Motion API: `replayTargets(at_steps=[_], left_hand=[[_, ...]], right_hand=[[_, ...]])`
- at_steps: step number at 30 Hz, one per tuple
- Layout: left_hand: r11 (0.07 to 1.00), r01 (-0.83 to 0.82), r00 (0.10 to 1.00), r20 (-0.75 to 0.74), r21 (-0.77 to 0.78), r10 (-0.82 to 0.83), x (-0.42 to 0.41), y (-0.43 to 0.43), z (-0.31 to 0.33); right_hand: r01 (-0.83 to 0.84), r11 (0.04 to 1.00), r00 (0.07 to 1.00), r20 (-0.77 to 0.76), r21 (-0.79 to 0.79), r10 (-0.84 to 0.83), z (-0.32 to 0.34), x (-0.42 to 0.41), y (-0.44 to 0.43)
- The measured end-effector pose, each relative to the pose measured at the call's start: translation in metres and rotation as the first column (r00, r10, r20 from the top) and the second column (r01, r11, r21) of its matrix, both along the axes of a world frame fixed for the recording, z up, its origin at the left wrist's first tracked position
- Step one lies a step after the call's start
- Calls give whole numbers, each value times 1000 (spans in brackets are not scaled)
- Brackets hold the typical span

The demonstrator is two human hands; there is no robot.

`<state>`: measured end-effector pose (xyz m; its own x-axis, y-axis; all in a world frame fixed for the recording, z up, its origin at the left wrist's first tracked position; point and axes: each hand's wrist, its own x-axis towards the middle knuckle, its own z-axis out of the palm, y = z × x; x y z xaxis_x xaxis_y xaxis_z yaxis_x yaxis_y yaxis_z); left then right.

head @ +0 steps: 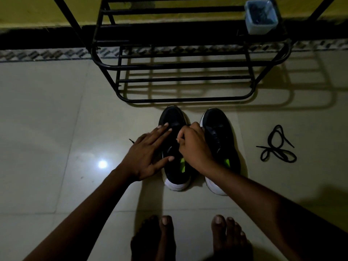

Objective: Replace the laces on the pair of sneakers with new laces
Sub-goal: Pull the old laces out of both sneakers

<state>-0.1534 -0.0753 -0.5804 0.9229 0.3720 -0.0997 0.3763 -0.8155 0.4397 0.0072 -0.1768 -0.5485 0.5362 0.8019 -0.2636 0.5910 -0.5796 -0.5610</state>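
Two black sneakers with white soles stand side by side on the tiled floor, toes pointing away from me. My left hand [148,155] rests with straight fingers on the left sneaker [174,117]. Over the same shoe's lacing my right hand [194,146] is curled, pinching a black lace there. A lace tip [131,141] pokes out on the floor left of my left hand. The right sneaker [218,132] still shows lacing. A loose black lace [276,147] lies coiled on the floor to the right.
A black metal shoe rack [180,80] stands just beyond the sneakers against a yellow wall. A blue plastic container [260,16] sits on its upper shelf at the right. My bare feet [190,236] are at the bottom of the view. The room is dim.
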Motion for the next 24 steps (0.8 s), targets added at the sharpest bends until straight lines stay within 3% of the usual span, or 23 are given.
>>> replayTargets(at_steps=[3, 8, 10, 13, 15, 16, 17, 18, 19, 20, 21, 22, 23, 24], left_hand=[[1000, -21, 1000, -1, 10, 21, 1, -3, -4], [999, -45, 999, -20, 18, 45, 4, -4, -8], [998, -52, 998, -17, 21, 52, 3, -5, -9], [998, -60, 998, -27, 33, 61, 4, -6, -9], [997, -66, 997, -26, 32, 67, 5, -5, -8], [997, -66, 997, -25, 29, 67, 5, -5, -8], [997, -65, 998, -23, 28, 66, 5, -5, -9], [998, -65, 998, -21, 27, 66, 4, -5, -8], [998, -66, 998, -19, 24, 66, 4, -5, -9], [998, -63, 998, -17, 20, 64, 4, -5, -9], [998, -61, 998, -16, 14, 61, 4, -5, -9], [998, -59, 998, -18, 9, 59, 3, -5, -10], [998, -55, 998, -20, 7, 55, 3, -5, -10], [999, -49, 999, -20, 7, 49, 3, -4, -10]], right_hand=[[-138, 987, 989, 37, -78, 141, 5, 5, 4], [-232, 970, 973, 24, 67, 231, 9, 13, 0], [-202, 973, 973, -86, 116, 213, 6, 18, 3], [-13, 986, 906, -414, 168, 82, 7, 24, 11], [-30, 979, 869, -479, 202, 126, 15, 31, 12], [-126, 976, 913, -365, 179, 184, 20, 36, 12], [-255, 960, 955, -126, 113, 268, 26, 39, 10], [-329, 944, 927, 202, 30, 317, 27, 44, 8], [-341, 940, 815, 501, 5, 293, 28, 49, 5], [-327, 943, 719, 664, 62, 206, 26, 52, -1], [-312, 936, 688, 718, 160, 107, 24, 51, -6], [-269, 927, 734, 678, 262, 21, 21, 49, -9], [-192, 917, 837, 546, 351, -33, 19, 47, -10], [-83, 904, 949, 311, 419, -57, 21, 46, -8]])
